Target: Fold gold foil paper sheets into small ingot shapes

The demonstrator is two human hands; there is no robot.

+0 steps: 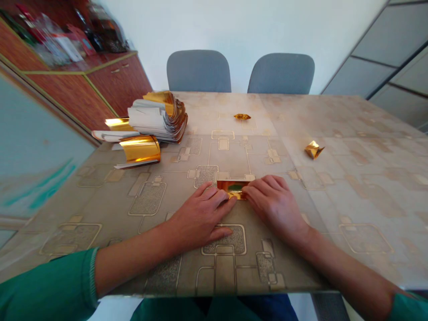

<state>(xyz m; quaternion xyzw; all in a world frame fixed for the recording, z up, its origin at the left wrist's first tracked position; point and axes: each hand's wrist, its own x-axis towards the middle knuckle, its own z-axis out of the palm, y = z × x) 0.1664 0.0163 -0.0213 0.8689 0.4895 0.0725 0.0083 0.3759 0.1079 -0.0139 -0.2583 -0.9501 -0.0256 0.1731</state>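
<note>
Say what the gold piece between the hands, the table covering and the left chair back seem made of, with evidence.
Gold piece: probably foil-faced paper, polished; it shines like a mirror.
Table covering: likely smooth plastic sheet; it has a sheen and faint crease lines, though coated cloth is possible.
Left chair back: perhaps fabric or mesh, matt; its grey surface looks finely textured.

Rectangular metallic foil sheet (pixel 231 186): mirror gold, amber shading. Curled stack of foil-faced paper sheets (pixel 147 119): gold and white faces. Small spindle-shaped foil piece (pixel 242 117): gold. Small angular folded foil piece (pixel 313 150): gold. Smooth beige-brown tablecloth (pixel 183 191): pale-outlined rounded rectangles, some speckled grey. Round-cornered chair backs (pixel 199 71): blue-grey. Reddish-brown wood-grain cabinet (pixel 118 80): yellowish edging. Fabric sleeve (pixel 53 285): green.
</note>
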